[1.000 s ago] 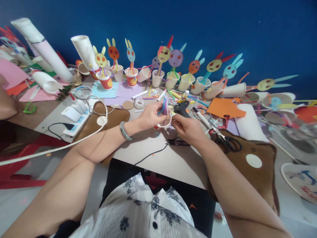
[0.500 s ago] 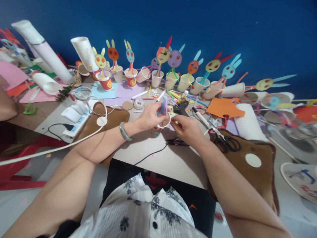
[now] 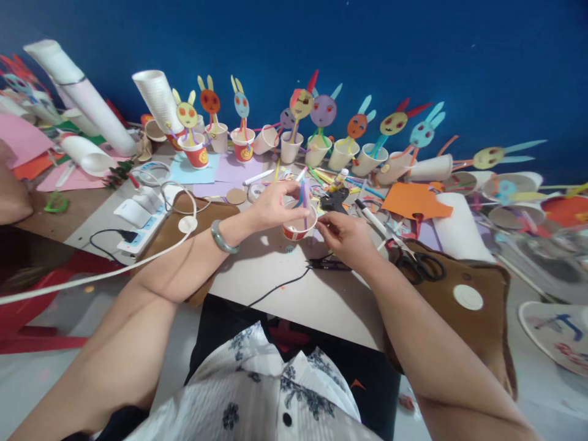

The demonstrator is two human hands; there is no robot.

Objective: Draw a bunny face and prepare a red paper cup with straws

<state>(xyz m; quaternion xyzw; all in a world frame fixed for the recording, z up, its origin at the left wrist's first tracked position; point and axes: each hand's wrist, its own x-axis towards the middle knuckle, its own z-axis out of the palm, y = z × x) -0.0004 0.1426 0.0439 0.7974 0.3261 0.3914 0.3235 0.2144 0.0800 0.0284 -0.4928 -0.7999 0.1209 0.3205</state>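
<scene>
A red and white paper cup (image 3: 295, 233) stands over the near part of the table, its mouth facing up toward me. My left hand (image 3: 279, 207), with a bracelet at the wrist, pinches thin blue and purple strips (image 3: 305, 199) that stand up from the cup's mouth. At the cup's right rim, my right hand (image 3: 342, 236) has its thumb and fingers closed together, gripping the cup's edge. Behind the hands lies a black glue gun (image 3: 335, 199). Scissors (image 3: 420, 263) with black handles rest to the right of my right hand.
Several paper cups with rabbit-faced figures, such as a yellow one (image 3: 187, 114), line the blue wall. A power strip (image 3: 146, 229) and white cable (image 3: 114, 269) lie on the left. Orange paper (image 3: 408, 201) and a brown pad (image 3: 459, 324) are on the right. Another person's arm (image 3: 13, 190) shows at far left.
My left hand has shifted slightly left and its fingers have opened a little around the strips. More of the cup's red side shows now. My right hand has stayed nearly still.
</scene>
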